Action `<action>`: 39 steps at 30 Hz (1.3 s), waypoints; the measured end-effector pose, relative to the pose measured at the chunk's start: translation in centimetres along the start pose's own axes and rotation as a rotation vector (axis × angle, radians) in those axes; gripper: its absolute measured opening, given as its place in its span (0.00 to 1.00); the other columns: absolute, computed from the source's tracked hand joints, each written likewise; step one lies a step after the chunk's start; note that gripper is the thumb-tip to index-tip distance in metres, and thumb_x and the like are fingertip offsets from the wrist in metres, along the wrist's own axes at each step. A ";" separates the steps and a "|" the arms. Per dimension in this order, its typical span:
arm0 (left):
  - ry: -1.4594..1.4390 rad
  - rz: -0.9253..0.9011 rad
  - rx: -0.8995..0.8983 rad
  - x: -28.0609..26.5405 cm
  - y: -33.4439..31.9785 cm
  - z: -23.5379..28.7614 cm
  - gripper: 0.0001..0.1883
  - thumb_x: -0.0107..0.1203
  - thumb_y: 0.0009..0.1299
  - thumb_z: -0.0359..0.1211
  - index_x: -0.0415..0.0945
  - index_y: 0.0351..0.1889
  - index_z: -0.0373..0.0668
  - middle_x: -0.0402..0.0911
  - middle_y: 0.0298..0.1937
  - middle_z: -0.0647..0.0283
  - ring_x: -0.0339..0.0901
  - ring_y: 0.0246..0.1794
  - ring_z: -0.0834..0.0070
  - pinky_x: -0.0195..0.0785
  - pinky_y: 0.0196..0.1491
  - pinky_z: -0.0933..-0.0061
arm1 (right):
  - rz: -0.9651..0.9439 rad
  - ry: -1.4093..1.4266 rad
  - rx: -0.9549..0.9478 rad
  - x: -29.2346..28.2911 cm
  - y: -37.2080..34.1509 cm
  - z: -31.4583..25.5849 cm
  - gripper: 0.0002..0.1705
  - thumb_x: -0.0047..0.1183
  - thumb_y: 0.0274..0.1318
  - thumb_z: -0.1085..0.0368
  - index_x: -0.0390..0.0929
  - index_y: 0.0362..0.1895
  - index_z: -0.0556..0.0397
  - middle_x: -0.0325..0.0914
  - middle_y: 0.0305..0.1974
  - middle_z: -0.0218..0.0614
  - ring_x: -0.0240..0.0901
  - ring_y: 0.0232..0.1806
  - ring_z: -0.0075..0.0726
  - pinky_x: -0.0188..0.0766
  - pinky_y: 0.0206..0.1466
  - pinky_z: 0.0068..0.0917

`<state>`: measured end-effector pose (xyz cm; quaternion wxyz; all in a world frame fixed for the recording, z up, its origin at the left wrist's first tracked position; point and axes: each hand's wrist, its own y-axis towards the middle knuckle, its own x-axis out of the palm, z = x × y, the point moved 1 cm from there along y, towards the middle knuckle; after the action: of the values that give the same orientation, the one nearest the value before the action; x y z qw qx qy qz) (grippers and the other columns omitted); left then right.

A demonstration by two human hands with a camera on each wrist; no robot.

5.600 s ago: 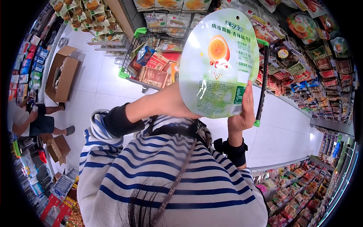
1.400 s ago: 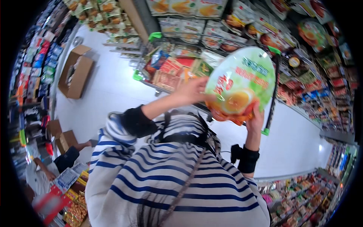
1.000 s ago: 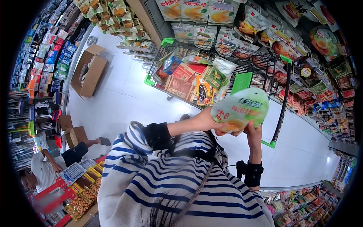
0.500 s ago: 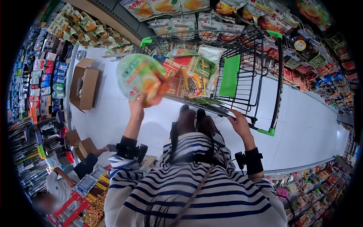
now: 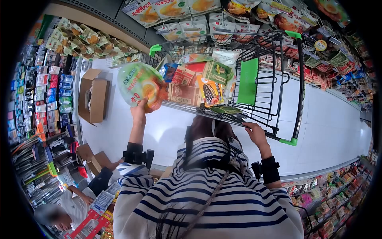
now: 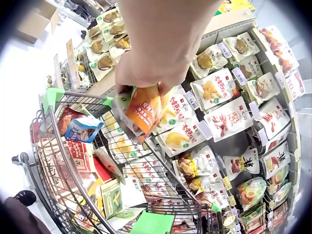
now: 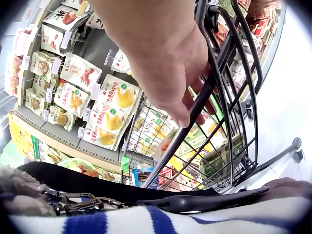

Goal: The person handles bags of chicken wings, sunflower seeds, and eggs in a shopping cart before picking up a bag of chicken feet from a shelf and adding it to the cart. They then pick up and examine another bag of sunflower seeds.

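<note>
My left hand [image 5: 138,112] pinches the lower edge of an egg-shaped plastic food packet [image 5: 139,85], green and orange with a cut egg pictured on it. The packet is held up at the left end of the shopping cart [image 5: 299,87]. In the left wrist view, the back of the hand hides much of the packet [image 6: 144,113]. My right hand [image 5: 256,136] grips the cart's near top rim. In the right wrist view, the thumb of that hand [image 7: 163,68] lies over the rim, with fingertips behind it. Several packets, among them a yellow-orange one [image 5: 211,92], fill the cart's left part.
Beyond the cart, shelves hold rows of white food packets [image 5: 171,7]. At the left stand an open cardboard box [image 5: 101,99] and another box [image 5: 99,160]. A person [image 5: 77,199] crouches at the lower left. Snack shelves [image 5: 334,195] line the lower right.
First both hands held the packet before my chest, its back, then its front showing. The left hand has carried it left to the cart's end. The right hand has let go and taken the rim.
</note>
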<state>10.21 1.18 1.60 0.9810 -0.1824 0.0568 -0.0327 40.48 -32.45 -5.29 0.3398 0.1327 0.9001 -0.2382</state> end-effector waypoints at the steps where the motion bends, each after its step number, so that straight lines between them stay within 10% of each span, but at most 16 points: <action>1: 0.028 -0.020 0.009 0.2 1.1 -0.3 0.19 0.55 0.53 0.25 0.65 0.43 0.34 0.72 0.38 0.61 0.73 0.33 0.74 0.67 0.37 0.75 | -0.005 0.018 0.024 0.1 0.3 -0.3 0.10 0.48 0.43 0.68 0.75 0.35 0.48 0.74 0.35 0.37 0.68 0.38 0.43 0.65 0.41 0.33; 8: 0.335 -0.261 -0.018 4.0 8.3 -1.9 0.08 0.56 0.52 0.25 0.73 0.30 0.32 0.76 0.27 0.64 0.71 0.24 0.80 0.65 0.29 0.79 | -0.032 0.083 0.208 0.3 1.9 -1.7 0.12 0.47 0.41 0.71 0.74 0.35 0.50 0.74 0.35 0.37 0.67 0.39 0.44 0.64 0.42 0.33; 15: 0.836 -0.707 0.355 11.3 13.0 -5.3 0.23 0.53 0.49 0.30 0.67 0.46 0.37 0.76 0.28 0.51 0.75 0.23 0.69 0.68 0.29 0.72 | 0.105 0.103 0.274 3.0 4.8 -3.5 0.13 0.48 0.46 0.66 0.72 0.40 0.51 0.73 0.37 0.42 0.69 0.39 0.45 0.66 0.40 0.30; 21: 1.055 -0.986 0.227 19.5 12.9 -9.7 0.26 0.54 0.49 0.35 0.65 0.49 0.42 0.74 0.38 0.51 0.73 0.37 0.60 0.66 0.41 0.66 | 0.164 0.177 0.321 5.2 6.7 -6.4 0.12 0.45 0.48 0.66 0.72 0.39 0.51 0.72 0.38 0.43 0.67 0.41 0.48 0.64 0.42 0.33; 30: 1.222 -0.998 -0.022 25.6 12.2 -18.5 0.25 0.56 0.47 0.50 0.75 0.29 0.34 0.75 0.31 0.46 0.74 0.34 0.57 0.67 0.36 0.64 | 0.283 0.183 0.356 6.5 7.2 -6.5 0.11 0.45 0.49 0.67 0.72 0.38 0.53 0.72 0.38 0.43 0.67 0.42 0.48 0.64 0.44 0.33; 39: 1.317 -1.334 0.160 28.5 10.1 -24.0 0.16 0.52 0.48 0.39 0.74 0.26 0.33 0.74 0.27 0.45 0.73 0.29 0.55 0.65 0.32 0.61 | 0.340 0.216 0.395 7.2 8.1 -5.7 0.10 0.45 0.47 0.70 0.72 0.37 0.53 0.72 0.37 0.43 0.68 0.41 0.47 0.65 0.43 0.32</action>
<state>35.97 -0.35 -27.10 0.5398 -0.0542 0.4817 -0.6882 35.30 -22.10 -9.18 0.2444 0.3704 0.8320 -0.3331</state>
